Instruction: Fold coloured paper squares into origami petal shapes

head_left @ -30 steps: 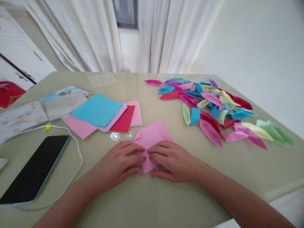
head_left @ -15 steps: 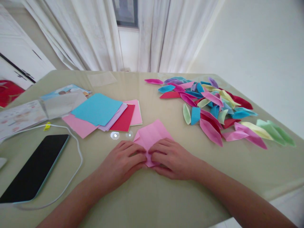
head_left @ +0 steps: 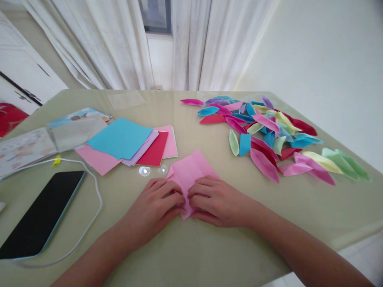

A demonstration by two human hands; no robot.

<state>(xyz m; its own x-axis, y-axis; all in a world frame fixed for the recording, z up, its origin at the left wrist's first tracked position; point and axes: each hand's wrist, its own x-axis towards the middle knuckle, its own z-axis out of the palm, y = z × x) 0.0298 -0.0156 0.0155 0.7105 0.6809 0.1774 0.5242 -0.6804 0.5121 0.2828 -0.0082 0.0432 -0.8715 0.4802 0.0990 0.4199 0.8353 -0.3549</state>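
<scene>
The left hand (head_left: 157,205) and right hand (head_left: 220,202) grasp the near sides of a creased, pink paper sheet (head_left: 193,169) with curled fingers (head_left: 172,200), low over the glossy, pale-green tabletop (head_left: 179,255).

Pink square paper sheet (head_left: 194,169), left corner folded in, held at lower edges by curled fingers of bare left hand (head_left: 158,201) and bare right hand (head_left: 214,201) on glossy pale-green table (head_left: 191,255). Flat blue, lilac, red and pink paper squares (head_left: 121,137) stacked at left. Black-screened smartphone (head_left: 42,215) laid nearer, skirted by thin white cable (head_left: 97,185). Many-coloured folded paper pieces (head_left: 265,165) heaped at right. White curtains (head_left: 119,48) hung behind.
</scene>
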